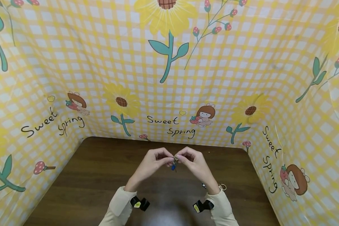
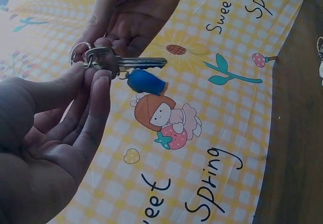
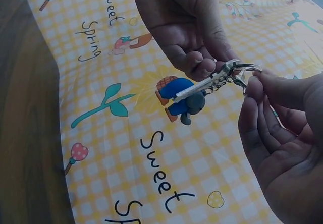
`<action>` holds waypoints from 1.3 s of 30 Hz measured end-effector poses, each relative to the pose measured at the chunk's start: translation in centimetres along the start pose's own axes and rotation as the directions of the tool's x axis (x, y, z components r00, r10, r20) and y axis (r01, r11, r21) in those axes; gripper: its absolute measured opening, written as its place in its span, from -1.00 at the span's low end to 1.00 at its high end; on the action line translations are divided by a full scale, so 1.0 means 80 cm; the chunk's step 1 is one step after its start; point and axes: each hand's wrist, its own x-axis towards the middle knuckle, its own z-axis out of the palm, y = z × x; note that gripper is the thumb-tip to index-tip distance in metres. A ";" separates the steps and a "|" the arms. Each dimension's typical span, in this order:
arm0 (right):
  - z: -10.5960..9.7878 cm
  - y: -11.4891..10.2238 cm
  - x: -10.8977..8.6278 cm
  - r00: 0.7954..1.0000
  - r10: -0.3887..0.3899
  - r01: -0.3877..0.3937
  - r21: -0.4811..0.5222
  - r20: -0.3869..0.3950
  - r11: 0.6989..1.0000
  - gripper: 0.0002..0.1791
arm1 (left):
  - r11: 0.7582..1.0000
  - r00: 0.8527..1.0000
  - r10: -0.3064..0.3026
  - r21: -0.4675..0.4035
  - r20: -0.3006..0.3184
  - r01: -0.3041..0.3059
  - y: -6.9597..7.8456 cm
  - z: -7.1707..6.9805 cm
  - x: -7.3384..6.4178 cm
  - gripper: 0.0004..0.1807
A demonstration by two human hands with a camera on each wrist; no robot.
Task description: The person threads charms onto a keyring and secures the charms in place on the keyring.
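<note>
My left hand [image 1: 155, 161] and right hand [image 1: 192, 158] meet above the brown table [image 1: 87, 182]. Between their fingertips is a small bunch: a silver key [image 2: 144, 62], a metal split ring [image 2: 81, 48] and a figurine charm [image 3: 176, 90] with blue clothes and a grey head. The left thumb and fingers pinch the head of the key. Close beside them, the right thumb and fingertips pinch the ring. The key's blade points away from the fingers, and the charm hangs next to it on a short chain [image 3: 217, 87].
Beside the right wrist, a gold-coloured ring [image 1: 222, 187] and a small black-and-white item [image 1: 204, 185] lie on the table. Yellow checked cloth [image 1: 169, 94] printed with flowers and girls rises along the back and both sides. Black wrist cameras [image 1: 140, 203] sit at both sleeves.
</note>
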 end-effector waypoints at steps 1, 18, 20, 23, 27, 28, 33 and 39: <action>0.000 0.000 0.000 1.000 -0.002 0.002 -0.002 -0.003 1.000 -0.91 | 1.000 1.000 0.001 -0.013 -0.001 -0.001 -0.001 0.000 0.000 -0.95; 0.004 0.002 -0.002 0.999 0.003 -0.003 -0.014 -0.034 1.000 -0.92 | 1.000 0.999 0.002 0.026 -0.036 -0.001 0.003 -0.001 0.002 -0.95; 0.005 0.003 -0.003 0.999 0.006 -0.007 -0.014 -0.039 1.000 -0.92 | 0.999 0.999 -0.001 0.033 -0.043 0.002 0.004 -0.001 0.002 -0.95; 0.006 0.005 -0.003 0.999 0.009 -0.009 -0.008 -0.046 1.000 -0.92 | 1.000 0.999 -0.007 0.026 -0.042 0.008 0.005 0.000 0.002 -0.95; 0.007 0.006 -0.002 0.998 0.004 -0.004 -0.002 -0.058 1.000 -0.93 | 1.000 0.998 -0.008 0.013 -0.054 0.009 0.004 0.000 0.001 -0.96; 0.008 0.006 -0.002 0.998 0.002 -0.002 -0.001 -0.062 1.000 -0.93 | 1.000 0.998 -0.007 0.011 -0.061 0.008 0.004 0.000 0.000 -0.95; 0.010 0.006 -0.001 0.997 0.010 -0.010 0.000 -0.081 1.000 -0.93 | 1.000 0.996 0.000 0.018 -0.088 0.002 0.003 0.003 -0.003 -0.92; 0.012 0.007 -0.001 0.991 0.046 -0.046 0.002 -0.126 0.999 -0.93 | 0.993 0.995 -0.009 0.120 -0.099 0.021 0.001 0.005 -0.005 -0.90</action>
